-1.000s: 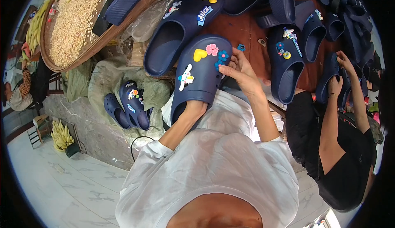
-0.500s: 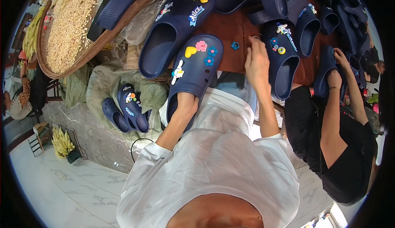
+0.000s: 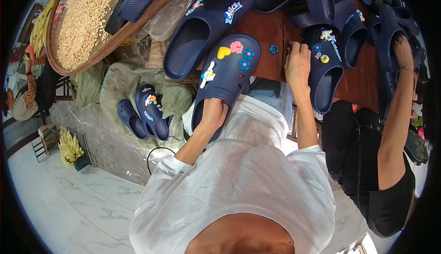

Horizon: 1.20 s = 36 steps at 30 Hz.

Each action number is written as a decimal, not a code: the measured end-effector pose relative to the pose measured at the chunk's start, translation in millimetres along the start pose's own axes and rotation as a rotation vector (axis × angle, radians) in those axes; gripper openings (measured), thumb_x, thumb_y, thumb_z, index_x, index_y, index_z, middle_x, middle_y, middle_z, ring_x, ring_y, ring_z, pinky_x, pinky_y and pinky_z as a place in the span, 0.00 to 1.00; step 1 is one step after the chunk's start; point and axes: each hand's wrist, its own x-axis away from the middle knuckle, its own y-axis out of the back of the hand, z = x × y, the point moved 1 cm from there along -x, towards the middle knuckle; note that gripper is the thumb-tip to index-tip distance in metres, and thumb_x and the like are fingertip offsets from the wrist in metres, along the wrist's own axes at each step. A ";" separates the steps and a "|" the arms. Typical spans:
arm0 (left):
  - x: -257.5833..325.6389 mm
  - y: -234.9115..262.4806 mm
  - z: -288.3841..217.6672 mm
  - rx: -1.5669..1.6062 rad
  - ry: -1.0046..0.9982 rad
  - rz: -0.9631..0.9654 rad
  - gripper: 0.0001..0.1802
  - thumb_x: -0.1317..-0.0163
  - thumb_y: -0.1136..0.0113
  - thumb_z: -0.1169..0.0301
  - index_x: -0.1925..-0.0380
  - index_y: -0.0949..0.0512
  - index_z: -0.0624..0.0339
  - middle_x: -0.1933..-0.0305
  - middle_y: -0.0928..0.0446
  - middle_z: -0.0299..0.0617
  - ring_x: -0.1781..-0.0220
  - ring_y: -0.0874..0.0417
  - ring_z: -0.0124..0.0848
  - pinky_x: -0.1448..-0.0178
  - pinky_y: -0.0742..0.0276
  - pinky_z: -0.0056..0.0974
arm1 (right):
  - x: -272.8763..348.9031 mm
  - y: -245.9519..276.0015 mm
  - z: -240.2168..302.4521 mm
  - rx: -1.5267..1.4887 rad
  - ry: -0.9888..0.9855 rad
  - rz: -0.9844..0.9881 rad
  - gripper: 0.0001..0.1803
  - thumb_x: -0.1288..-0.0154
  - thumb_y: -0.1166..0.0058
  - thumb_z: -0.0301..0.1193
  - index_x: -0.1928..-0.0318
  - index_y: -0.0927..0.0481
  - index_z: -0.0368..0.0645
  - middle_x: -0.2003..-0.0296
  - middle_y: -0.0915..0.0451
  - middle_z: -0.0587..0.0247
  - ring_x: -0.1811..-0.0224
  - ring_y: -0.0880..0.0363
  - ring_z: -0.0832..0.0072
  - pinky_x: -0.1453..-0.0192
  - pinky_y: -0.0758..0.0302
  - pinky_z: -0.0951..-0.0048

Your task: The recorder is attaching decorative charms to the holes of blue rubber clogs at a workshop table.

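Observation:
My left hand (image 3: 213, 112) is pushed into the heel opening of a navy clog (image 3: 239, 77) and holds it up in front of my white shirt. The clog's top carries a yellow heart, a pink flower, blue flowers and a white figure charm. My right hand (image 3: 297, 63) rests knuckles-up on the brown table (image 3: 271, 68), its fingertips curled under and hidden. It lies between a small blue flower charm (image 3: 273, 49) on the table and a second navy clog (image 3: 327, 77) with charms.
Several more navy clogs crowd the table's far side. A person in black (image 3: 367, 162) sits at my right, one arm (image 3: 396, 102) reaching to the clogs. At left are a woven tray of grain (image 3: 82, 20), green sacks, a small clog pair (image 3: 143, 114) and yellow corn cobs (image 3: 69, 146).
My right hand left the top of the held clog and moved right onto the table beside the second clog. The held clog shifted slightly left.

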 end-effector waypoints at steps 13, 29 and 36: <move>3.3 -1.9 -5.1 -0.104 0.013 -0.007 0.24 0.39 0.49 0.83 0.41 0.33 0.71 0.39 0.28 0.46 0.40 0.24 0.34 0.37 0.28 0.38 | 17.8 37.4 32.4 -0.518 -0.153 -0.034 0.10 0.42 0.39 0.22 0.60 0.24 0.38 0.65 0.23 0.58 0.66 0.22 0.67 0.61 0.24 0.68; 5.5 -13.7 -1.8 0.010 0.031 0.018 0.24 0.39 0.47 0.81 0.41 0.33 0.69 0.41 0.28 0.43 0.40 0.25 0.33 0.34 0.31 0.38 | 51.8 40.5 104.2 -0.721 0.173 -0.167 0.11 0.45 0.37 0.19 0.59 0.17 0.39 0.64 0.20 0.58 0.66 0.20 0.67 0.62 0.24 0.71; 6.6 -16.0 -1.5 -0.005 0.014 0.031 0.23 0.39 0.47 0.81 0.42 0.32 0.68 0.42 0.27 0.42 0.42 0.24 0.31 0.37 0.30 0.35 | 45.0 41.4 93.6 -1.131 -0.140 0.111 0.08 0.39 0.41 0.18 0.58 0.18 0.36 0.64 0.20 0.64 0.65 0.21 0.79 0.59 0.24 0.78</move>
